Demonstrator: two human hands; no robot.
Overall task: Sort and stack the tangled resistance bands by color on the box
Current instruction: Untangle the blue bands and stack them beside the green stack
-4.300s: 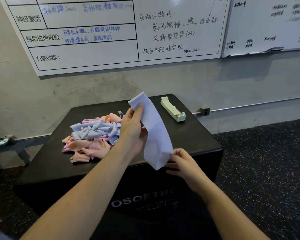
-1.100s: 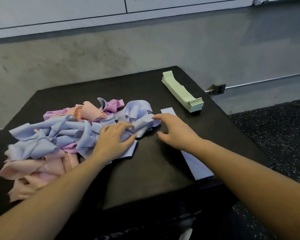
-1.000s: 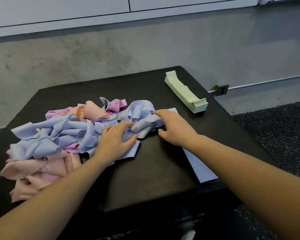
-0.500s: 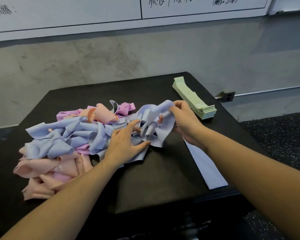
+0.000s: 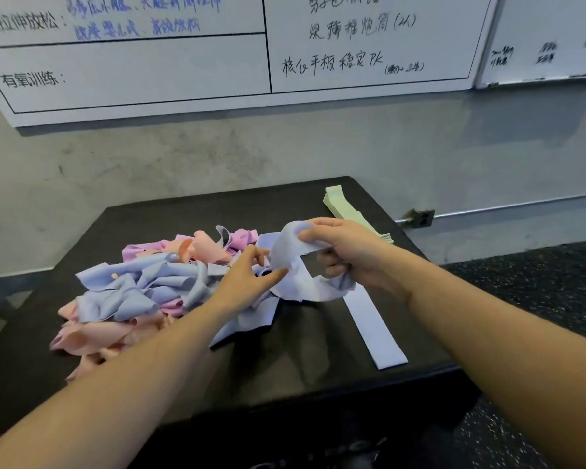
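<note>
Bands crowd the black box [image 5: 285, 360]: a tangled pile [image 5: 142, 292] left, green stack [image 5: 349, 211] behind, flat blue strip [image 5: 372, 326] right. Right hand [image 5: 349, 255] fingers pinch a blue band [image 5: 295, 265]; left hand [image 5: 244, 282] fingers pinch it too.

A gym or training room: whiteboards [image 5: 197, 62] with handwritten exercise plans hang on the concrete wall [image 5: 217, 157] at 12 o'clock, speckled rubber flooring [image 5: 535, 286] lies at 3 o'clock, and a black soft plyo box [image 5: 318, 374] stands at centre.
</note>
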